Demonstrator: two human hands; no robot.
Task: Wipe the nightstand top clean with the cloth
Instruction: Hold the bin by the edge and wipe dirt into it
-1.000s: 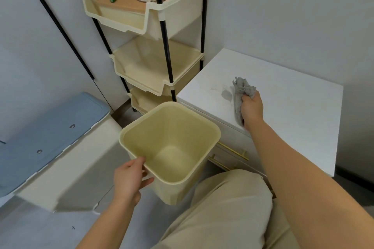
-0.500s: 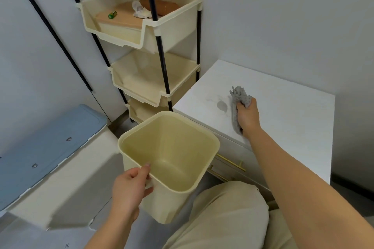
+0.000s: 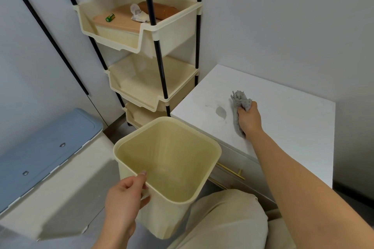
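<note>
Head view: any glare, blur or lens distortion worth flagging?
Head view: soft, even light, no glare on the white nightstand top, so the grey smudge beside the cloth reads clearly; same view, the wide lens splays the black rack poles outward; the left hand gripping the bin looks slightly soft, the right hand sharper.

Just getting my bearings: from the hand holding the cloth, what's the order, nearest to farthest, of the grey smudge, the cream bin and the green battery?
From the right hand, head view:
1. grey smudge: just left, on the nightstand top.
2. cream bin: lower left, gripped by the left hand.
3. green battery: far upper left, top rack tray.
</note>
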